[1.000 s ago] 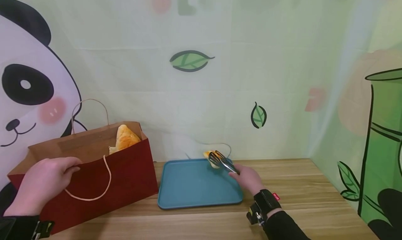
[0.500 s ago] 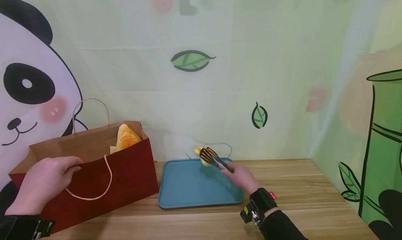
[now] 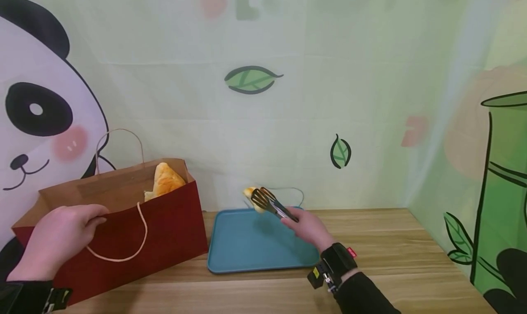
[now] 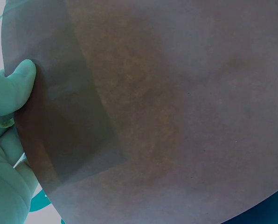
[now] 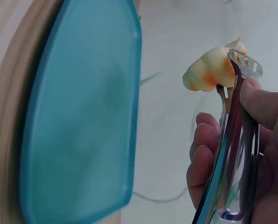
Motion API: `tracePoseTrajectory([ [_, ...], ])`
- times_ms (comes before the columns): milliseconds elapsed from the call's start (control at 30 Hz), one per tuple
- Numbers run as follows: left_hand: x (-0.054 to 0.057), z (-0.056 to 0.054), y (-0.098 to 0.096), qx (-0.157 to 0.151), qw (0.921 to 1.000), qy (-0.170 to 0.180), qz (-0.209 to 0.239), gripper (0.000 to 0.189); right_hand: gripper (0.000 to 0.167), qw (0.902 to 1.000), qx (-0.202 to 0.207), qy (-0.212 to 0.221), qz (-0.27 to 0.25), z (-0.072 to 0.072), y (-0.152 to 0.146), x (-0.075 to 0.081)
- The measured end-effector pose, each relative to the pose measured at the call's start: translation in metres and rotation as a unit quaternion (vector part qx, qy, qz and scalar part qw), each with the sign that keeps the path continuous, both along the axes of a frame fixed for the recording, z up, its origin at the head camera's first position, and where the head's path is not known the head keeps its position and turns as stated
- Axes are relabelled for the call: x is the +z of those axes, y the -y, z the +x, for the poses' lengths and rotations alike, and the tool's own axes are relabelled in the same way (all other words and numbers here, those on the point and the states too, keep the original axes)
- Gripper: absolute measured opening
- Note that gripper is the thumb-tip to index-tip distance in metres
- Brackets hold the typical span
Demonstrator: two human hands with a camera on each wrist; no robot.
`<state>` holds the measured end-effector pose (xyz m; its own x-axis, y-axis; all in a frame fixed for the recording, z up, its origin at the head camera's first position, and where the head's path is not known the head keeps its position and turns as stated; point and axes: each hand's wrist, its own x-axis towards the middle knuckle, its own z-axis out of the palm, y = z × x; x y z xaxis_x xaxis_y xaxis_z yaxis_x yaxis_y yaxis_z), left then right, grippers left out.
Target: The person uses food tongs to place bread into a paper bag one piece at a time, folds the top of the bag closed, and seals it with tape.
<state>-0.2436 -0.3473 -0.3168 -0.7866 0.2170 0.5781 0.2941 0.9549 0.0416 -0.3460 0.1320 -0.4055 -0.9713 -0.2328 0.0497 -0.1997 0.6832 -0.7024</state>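
My left hand (image 3: pixel 59 236) pinches the front rim of a dark red paper bag (image 3: pixel 169 231) with a brown inside. In the left wrist view the thumb presses against the bag's brown paper (image 4: pixel 139 102). A golden bread (image 3: pixel 166 181) pokes up from the bag's right end, its lower part hidden. My right hand (image 3: pixel 306 225) grips metal tongs (image 5: pixel 234 149), their slotted tips closed around a small croissant (image 5: pixel 209 72). In the head view the croissant is over the back edge of a blue tray (image 3: pixel 255 247), raised above it in the right wrist view.
The wooden table (image 3: pixel 370 259) extends right of the tray. Behind it hangs a pale green printed backdrop (image 3: pixel 304 99). One twine handle (image 3: pixel 142 236) droops over the bag's front; the other stands up behind. A thin cord (image 3: pixel 294 188) runs along the wall behind the tray.
My right hand has carried the tongs and croissant leftward and slightly up, over the tray's back edge. The left hand has stayed at the bag's rim.
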Motion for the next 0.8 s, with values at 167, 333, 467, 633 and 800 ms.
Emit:
tracePoseTrajectory([
  [167,0.000,0.000,0.000,0.000,1.0000,-0.001,-0.001,0.019,0.021,0.9995,0.021,-0.015,-0.016,0.000,0.009,0.009],
  [333,0.000,0.000,0.000,0.001,1.0000,-0.002,-0.003,0.018,0.013,0.9980,0.040,-0.029,-0.039,0.002,0.018,0.019],
  [467,0.000,0.000,0.000,-0.001,1.0000,-0.003,-0.003,0.018,0.013,0.9973,0.048,-0.030,-0.046,0.003,0.025,0.024],
  [633,0.001,0.000,0.000,-0.003,1.0000,-0.007,-0.005,0.019,0.015,0.9967,0.058,-0.032,-0.048,0.003,0.032,0.031],
  [800,0.001,0.000,0.000,-0.002,0.9999,-0.007,-0.008,0.019,0.020,0.9957,0.068,-0.038,-0.050,0.004,0.040,0.042],
])
